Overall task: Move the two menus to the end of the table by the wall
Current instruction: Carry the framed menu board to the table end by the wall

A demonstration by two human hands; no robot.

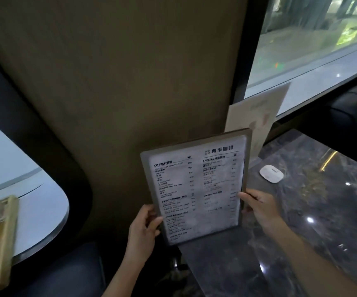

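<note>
A grey-framed menu (196,185) with black print is held upright over the left edge of the dark marble table (314,221). My left hand (143,230) grips its lower left edge. My right hand (259,207) grips its right edge. Behind it, a second, pale beige menu (261,112) stands leaning against the brown wall panel (130,82) and the window frame, at the table's far end.
A small white oval device (271,173) lies on the marble near the wall. A window (314,39) runs along the right. At left is a white rounded table (34,200) with a wooden tray (4,239) holding glassware. A dark seat lies below.
</note>
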